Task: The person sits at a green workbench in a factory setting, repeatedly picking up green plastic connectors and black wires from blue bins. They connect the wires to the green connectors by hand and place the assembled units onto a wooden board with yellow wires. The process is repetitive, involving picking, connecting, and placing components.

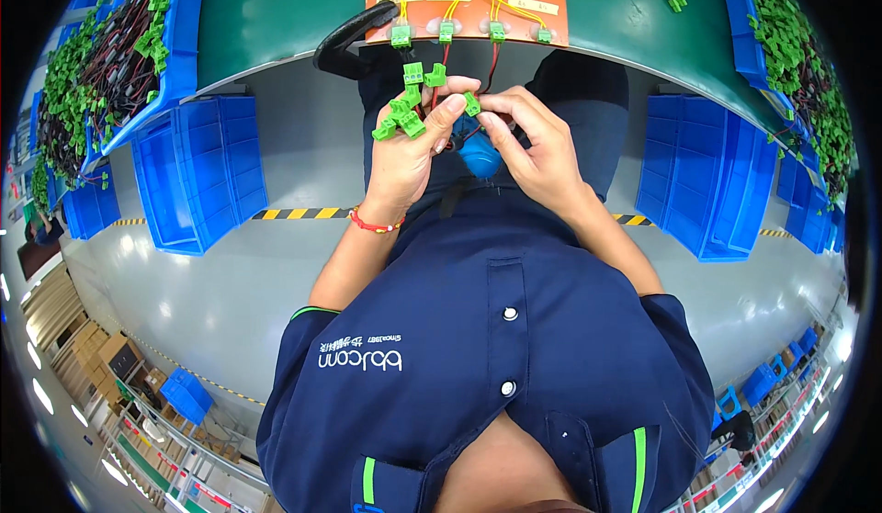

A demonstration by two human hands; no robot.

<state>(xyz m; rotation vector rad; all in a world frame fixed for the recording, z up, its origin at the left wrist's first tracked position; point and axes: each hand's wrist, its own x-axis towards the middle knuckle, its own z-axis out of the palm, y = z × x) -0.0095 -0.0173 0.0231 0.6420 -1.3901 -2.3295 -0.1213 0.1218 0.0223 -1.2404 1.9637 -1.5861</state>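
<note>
A bunch of green terminal block connectors (401,115) on red and black wires sticks out from my left hand (401,164), whose fingers are closed round the wires. Between the fingertips of my right hand (544,150) and the left fingers sits a single green connector (471,104); the right thumb and forefinger pinch it. Just beyond the hands, an orange board (470,28) lies at the table edge. It carries several green sockets (446,32) with yellow wires running away. Red and black leads hang from two sockets toward my hands; their lower ends are partly hidden by the fingers.
The green table (285,8) spans the far side. Blue bins heaped with green connectors and dark wires (115,63) (808,81) flank it. Blue crates (197,173) (703,178) stand below at both sides. A black curved bar (344,43) juts beside the board.
</note>
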